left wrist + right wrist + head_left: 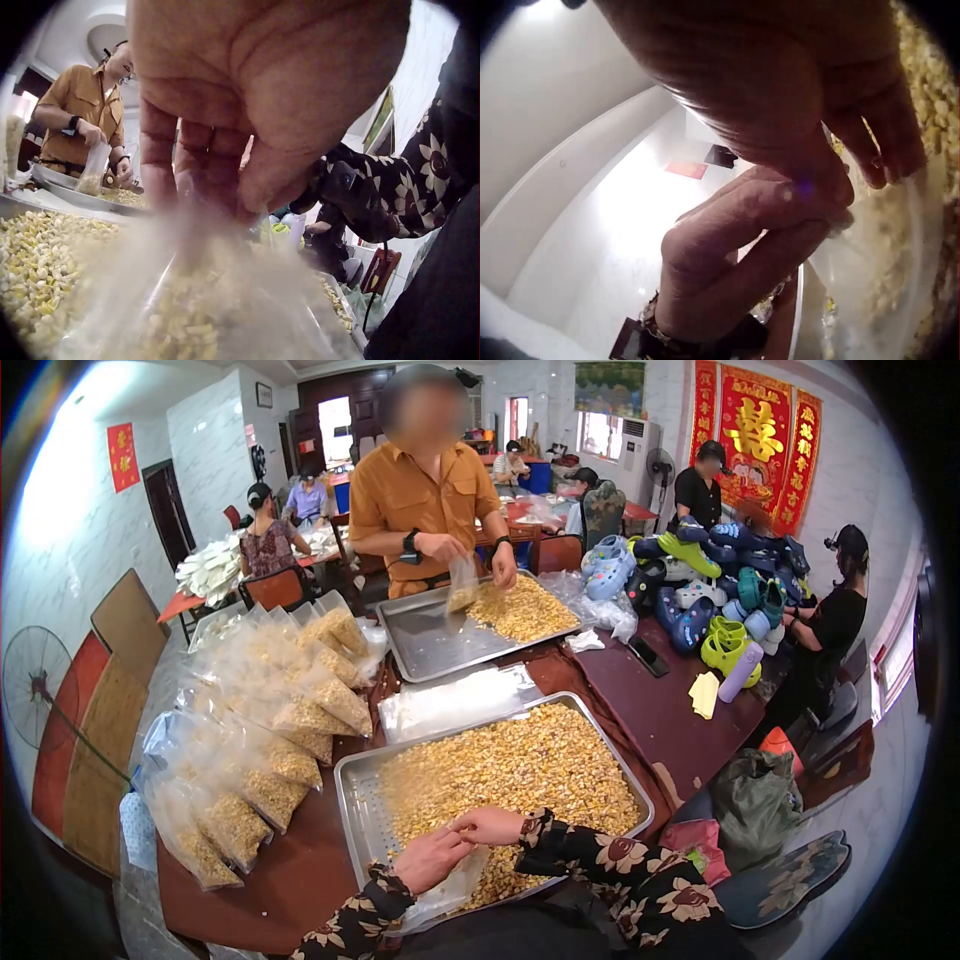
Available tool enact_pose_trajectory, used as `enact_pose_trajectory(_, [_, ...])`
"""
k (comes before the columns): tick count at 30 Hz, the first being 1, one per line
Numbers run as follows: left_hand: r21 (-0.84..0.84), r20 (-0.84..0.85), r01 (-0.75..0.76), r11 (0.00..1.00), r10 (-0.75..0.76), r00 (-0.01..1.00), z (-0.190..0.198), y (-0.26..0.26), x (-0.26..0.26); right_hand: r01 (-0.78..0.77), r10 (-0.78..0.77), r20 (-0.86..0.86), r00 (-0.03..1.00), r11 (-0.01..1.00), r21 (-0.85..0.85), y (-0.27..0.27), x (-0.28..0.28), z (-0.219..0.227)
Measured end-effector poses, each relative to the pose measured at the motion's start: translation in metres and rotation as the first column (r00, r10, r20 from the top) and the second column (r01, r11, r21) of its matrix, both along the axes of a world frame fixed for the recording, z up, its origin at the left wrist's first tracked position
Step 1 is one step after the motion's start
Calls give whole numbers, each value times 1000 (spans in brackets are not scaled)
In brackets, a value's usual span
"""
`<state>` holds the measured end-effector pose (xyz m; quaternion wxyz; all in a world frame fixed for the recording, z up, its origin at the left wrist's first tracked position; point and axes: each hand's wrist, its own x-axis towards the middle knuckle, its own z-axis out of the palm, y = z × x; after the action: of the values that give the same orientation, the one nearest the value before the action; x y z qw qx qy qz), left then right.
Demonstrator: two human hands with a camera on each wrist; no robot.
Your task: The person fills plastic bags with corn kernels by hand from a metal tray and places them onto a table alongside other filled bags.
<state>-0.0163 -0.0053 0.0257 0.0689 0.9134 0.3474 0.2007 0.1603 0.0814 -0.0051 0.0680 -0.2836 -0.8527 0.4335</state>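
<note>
A clear plastic bag [455, 885] with yellow kernels in its lower part hangs over the near edge of a metal tray [355, 810] of yellow kernels [530, 770]. My left hand [430, 860] pinches the bag's top, its fingers bent down onto the plastic in the left wrist view. My right hand [492, 826] meets it at the same top edge; in the right wrist view, the right thumb and index finger [829, 187] pinch the bag beside the left fingers. The bag [187, 300] looks blurred in the left wrist view.
Filled bags [270, 740] are heaped on the left of the table. Flat empty bags [455, 705] lie beyond my tray. A person [425, 500] in an orange shirt fills a bag over another tray [415, 645]. Shoes [690, 600], a phone [648, 657] and a purple bottle [740, 672] are at right.
</note>
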Motion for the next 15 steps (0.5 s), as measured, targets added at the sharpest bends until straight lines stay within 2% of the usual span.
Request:
enact_pose_trajectory(2, [-1,-45,-10,1000,10,999,-1,0,0,23,-23,-43,999,1000,15,2,8,-2])
enact_pose_trajectory(4, [-34,-63,-7,999,5,998,-6,0,0,116,-119,80,990,992,45,8,16,-7])
enact_pose_trajectory(5, [-33,-62,-3,999,1,998,-7,0,1,120,-124,81,989,992,45,9,23,-9])
enact_pose_trajectory(7, [-35,-65,0,999,-2,998,-5,0,3,183,-253,139,957,905,385,9,36,0])
enact_pose_trajectory(8, [-35,-66,3,999,-5,998,-4,0,4,162,-268,218,939,900,406,13,42,-6])
enact_pose_trajectory(9, [-36,-70,1,999,-3,998,-3,0,5,165,-270,217,938,899,406,11,46,-6])
enact_pose_trajectory(11, [-36,-74,-1,999,-2,997,-3,0,6,160,-377,315,871,824,544,6,52,-2])
enact_pose_trajectory(15, [-43,-77,4,999,-8,997,-5,0,7,132,-369,404,837,853,505,-12,45,-1])
